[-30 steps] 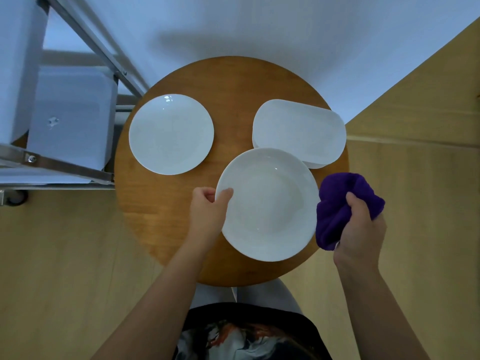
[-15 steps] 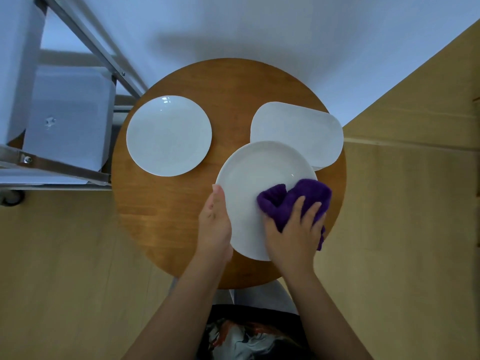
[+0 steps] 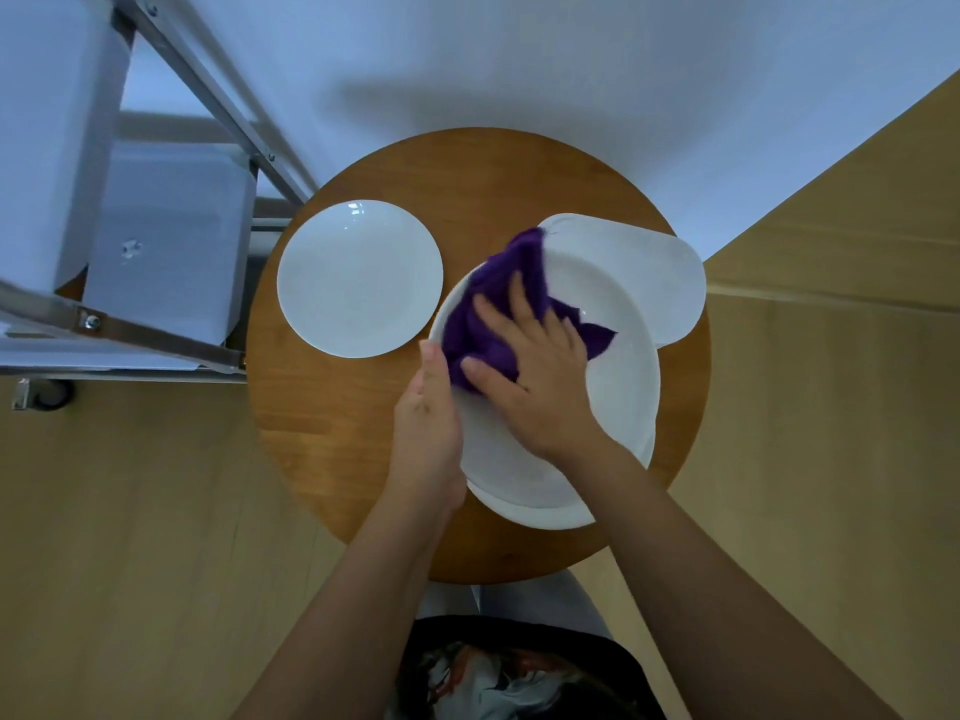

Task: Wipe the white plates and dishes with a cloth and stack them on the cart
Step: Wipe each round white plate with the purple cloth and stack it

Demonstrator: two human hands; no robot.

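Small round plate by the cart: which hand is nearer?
Left. The left hand holds the big plate's left rim, just below-right of the small round plate. The right hand presses the purple cloth on the big plate, farther right.

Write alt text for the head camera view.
Seen from above, a person's right hand presses a purple cloth onto a large white plate on a round wooden table, while the left hand steadies the plate's edge. A smaller plate and a rounded dish wait nearby.

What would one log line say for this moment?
step: wiping | right hand: presses purple cloth on large plate | left hand: steadies rim
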